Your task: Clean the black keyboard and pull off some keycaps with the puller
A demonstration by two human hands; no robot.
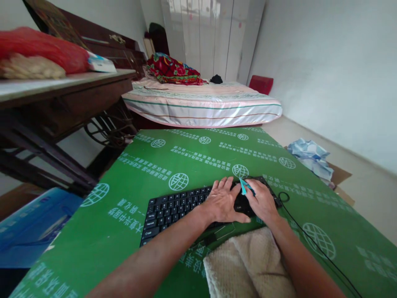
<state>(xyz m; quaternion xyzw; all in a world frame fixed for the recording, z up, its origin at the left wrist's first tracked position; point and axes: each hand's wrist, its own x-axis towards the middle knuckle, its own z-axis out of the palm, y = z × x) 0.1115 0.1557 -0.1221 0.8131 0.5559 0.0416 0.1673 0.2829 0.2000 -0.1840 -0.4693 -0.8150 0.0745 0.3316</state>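
A black keyboard (169,211) lies at a slant across the green board. My left hand (223,200) rests flat on its right-hand part, fingers stretched and thumb pointing right. Close beside it, my right hand (262,200) is closed around a small turquoise tool (242,187) with a pointed, flat end. The tool's end is over the keyboard near my left fingertips; its exact kind I cannot make out. Both hands hide many of the keys there. A folded beige towel (248,263) lies just in front of the keyboard, beside my right forearm.
The green printed board (124,244) bears everything here. A black cable (310,238) runs from the keyboard's right end toward the lower right. Beyond stands a bed (201,105); at left are a sewing-machine table (71,93) and a blue box (34,231). Crumpled plastic (310,155) lies right.
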